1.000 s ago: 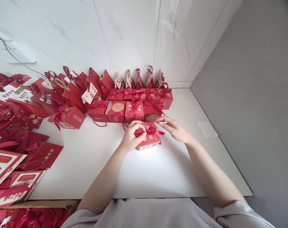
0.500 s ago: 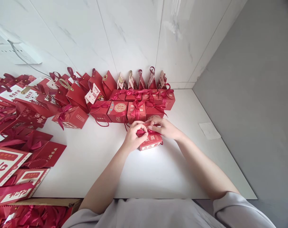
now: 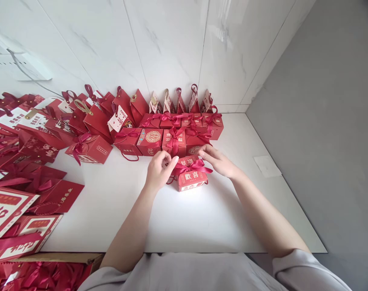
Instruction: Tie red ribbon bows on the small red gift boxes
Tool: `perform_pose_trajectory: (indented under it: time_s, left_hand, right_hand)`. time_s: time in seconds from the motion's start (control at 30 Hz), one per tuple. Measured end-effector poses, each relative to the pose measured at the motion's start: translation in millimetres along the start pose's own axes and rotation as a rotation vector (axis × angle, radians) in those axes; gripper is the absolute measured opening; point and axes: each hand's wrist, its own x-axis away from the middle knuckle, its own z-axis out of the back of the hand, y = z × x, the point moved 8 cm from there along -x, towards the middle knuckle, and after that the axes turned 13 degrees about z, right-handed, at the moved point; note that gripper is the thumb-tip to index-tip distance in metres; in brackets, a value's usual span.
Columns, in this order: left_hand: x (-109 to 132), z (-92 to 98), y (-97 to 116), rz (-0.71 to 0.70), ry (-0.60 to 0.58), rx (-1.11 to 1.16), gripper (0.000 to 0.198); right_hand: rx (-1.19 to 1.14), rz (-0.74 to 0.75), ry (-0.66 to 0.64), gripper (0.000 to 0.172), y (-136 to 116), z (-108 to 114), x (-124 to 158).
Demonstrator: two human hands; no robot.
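A small red gift box (image 3: 192, 178) with gold characters stands on the white table (image 3: 202, 218), a dark pink ribbon (image 3: 192, 165) tied across its top. My left hand (image 3: 158, 169) is at the box's left side, its fingers pinched together on the ribbon's left end. On the right, my right hand (image 3: 219, 160) reaches over the top back corner, fingers pinching the ribbon's right end. Both ribbon ends are drawn outward.
Rows of finished red gift boxes (image 3: 171, 133) stand just behind against the marble wall. More red boxes and flat red bags (image 3: 35, 161) crowd the left side. A white paper slip (image 3: 267, 165) lies at the right near the grey wall.
My hands have moved apart from the middle of the box top to its two sides, drawing the ribbon ends outward. The bow now shows flat on the box.
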Motion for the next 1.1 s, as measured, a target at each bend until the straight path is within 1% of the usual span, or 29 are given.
perform_pose_trajectory:
  time_s: [0.07,0.13,0.23,0.33,0.43,0.5,0.6,0.67,0.77,0.9,0.97,1.1]
  left_hand:
    - [-1.3,1.0,-3.8,0.031,-0.044,-0.069,0.041]
    - [-1.5,-3.4,-8.9,0.081,-0.147,-0.048,0.047]
    - [-0.6,-11.3,-14.6,0.140,-0.277,0.050,0.045]
    - [-0.7,-16.4,-17.2,0.156,-0.343,0.146,0.040]
    - [-2.5,-18.1,-20.6,0.175,-0.351,0.231,0.036]
    - [-4.7,-15.4,-22.6,0.181,-0.307,0.249,0.035]
    - [-7.9,-7.9,-23.9,0.178,-0.221,0.172,0.032]
    - [-8.7,-6.7,-24.2,0.181,-0.238,0.093,0.033]
    - [-7.7,-8.8,-23.1,0.166,-0.337,0.031,0.041]
    - [-1.7,-15.5,-23.0,0.182,-0.513,0.085,0.041]
    - [2.2,-19.2,-23.3,0.206,-0.592,0.109,0.040]
    - [6.0,-22.2,-23.4,0.240,-0.667,0.165,0.039]
  right_hand:
    - [0.121,-0.059,0.017,0.046,2.7,6.9,2.7]
    - [0.144,-0.095,-0.049,0.052,3.8,5.3,4.2]
    - [-0.009,-0.096,-0.199,0.052,3.0,-6.1,4.8]
    - [-0.182,-0.043,-0.267,0.047,0.9,-12.6,2.2]
    - [-0.249,-0.005,-0.283,0.043,1.4,-14.4,-1.3]
    - [-0.264,0.009,-0.298,0.042,0.0,-15.5,-2.6]
    - [-0.315,-0.006,-0.281,0.038,-3.9,-13.6,-3.1]
    - [-0.353,-0.027,-0.266,0.039,-6.2,-11.3,-2.5]
    - [-0.397,-0.047,-0.329,0.038,-8.0,-14.1,0.4]
    - [-0.402,-0.061,-0.412,0.036,-5.5,-20.0,3.2]
    - [-0.383,-0.058,-0.432,0.036,-4.4,-22.2,3.5]
    - [-0.334,-0.049,-0.419,0.041,-1.4,-22.6,1.5]
